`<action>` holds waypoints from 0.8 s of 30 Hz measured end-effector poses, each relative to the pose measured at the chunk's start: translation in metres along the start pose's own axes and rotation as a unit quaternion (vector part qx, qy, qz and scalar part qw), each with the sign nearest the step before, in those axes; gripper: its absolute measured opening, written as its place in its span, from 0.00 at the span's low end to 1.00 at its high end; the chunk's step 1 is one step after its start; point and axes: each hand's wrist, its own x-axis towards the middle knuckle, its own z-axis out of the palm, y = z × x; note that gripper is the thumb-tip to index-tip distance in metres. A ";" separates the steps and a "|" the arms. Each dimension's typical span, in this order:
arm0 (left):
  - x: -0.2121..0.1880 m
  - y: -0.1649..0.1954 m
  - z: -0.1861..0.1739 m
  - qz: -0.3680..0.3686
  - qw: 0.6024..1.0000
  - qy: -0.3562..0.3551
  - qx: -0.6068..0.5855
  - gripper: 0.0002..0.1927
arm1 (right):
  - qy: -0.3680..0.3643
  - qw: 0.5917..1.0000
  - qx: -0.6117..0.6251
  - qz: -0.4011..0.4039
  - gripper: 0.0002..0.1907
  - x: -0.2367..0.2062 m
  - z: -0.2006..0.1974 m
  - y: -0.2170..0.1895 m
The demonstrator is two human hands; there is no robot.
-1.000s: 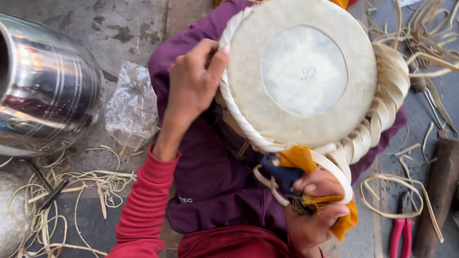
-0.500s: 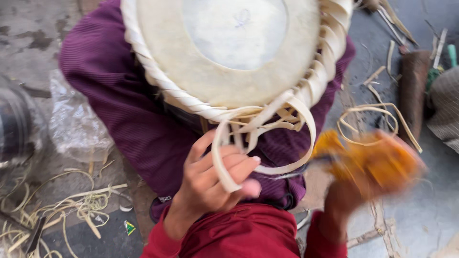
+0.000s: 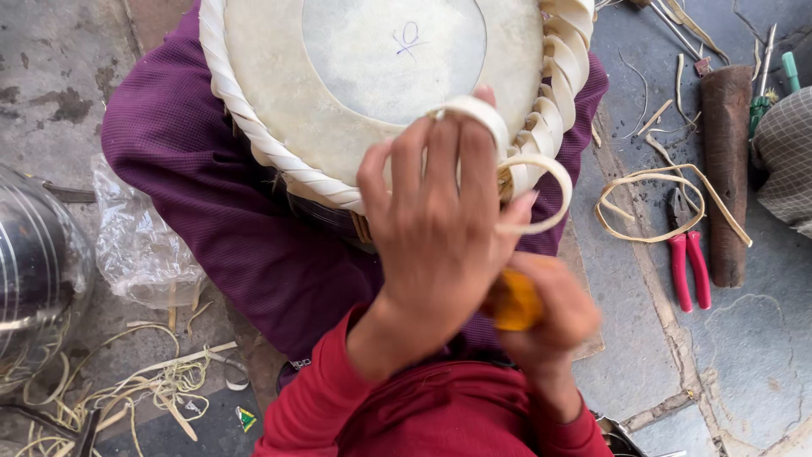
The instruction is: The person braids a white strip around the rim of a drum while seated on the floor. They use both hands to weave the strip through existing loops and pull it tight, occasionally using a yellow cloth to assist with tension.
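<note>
A round drum [image 3: 338, 110] with a pale skin head and a braided rawhide rim [image 3: 254, 144] rests on my lap, against purple cloth. My left hand [image 3: 440, 220] lies over the drum's near right edge, its fingers closed on a pale flat strap [image 3: 550, 182] that loops out from the braid. Just below it, my right hand [image 3: 550, 326] grips a tool with an orange handle [image 3: 514, 303]. The tool's tip is hidden behind my left hand.
On the stone floor to the right lie red-handled pliers [image 3: 687, 267], a dark wooden cylinder [image 3: 726, 169], a loose strap loop [image 3: 651, 182] and a green-handled tool [image 3: 791, 72]. At left are a steel vessel [image 3: 34, 262], a clear plastic bag [image 3: 139, 250] and strap scraps [image 3: 144, 389].
My left hand has come off the drum's left rim, gone to the near edge and taken hold of the strap loop. My right hand has drawn in under it with the orange tool.
</note>
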 end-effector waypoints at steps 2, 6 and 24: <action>0.001 -0.003 0.005 0.002 0.999 -0.012 -0.029 0.28 | 0.148 0.973 0.089 0.150 0.06 0.000 -0.004 0.009; -0.028 -0.016 0.011 0.029 0.990 -0.034 -0.136 0.16 | 0.105 0.965 0.101 0.216 0.09 0.021 -0.003 0.014; -0.053 -0.079 -0.010 0.123 0.983 -0.031 -0.133 0.14 | 0.157 0.778 0.504 0.341 0.15 -0.001 0.083 0.019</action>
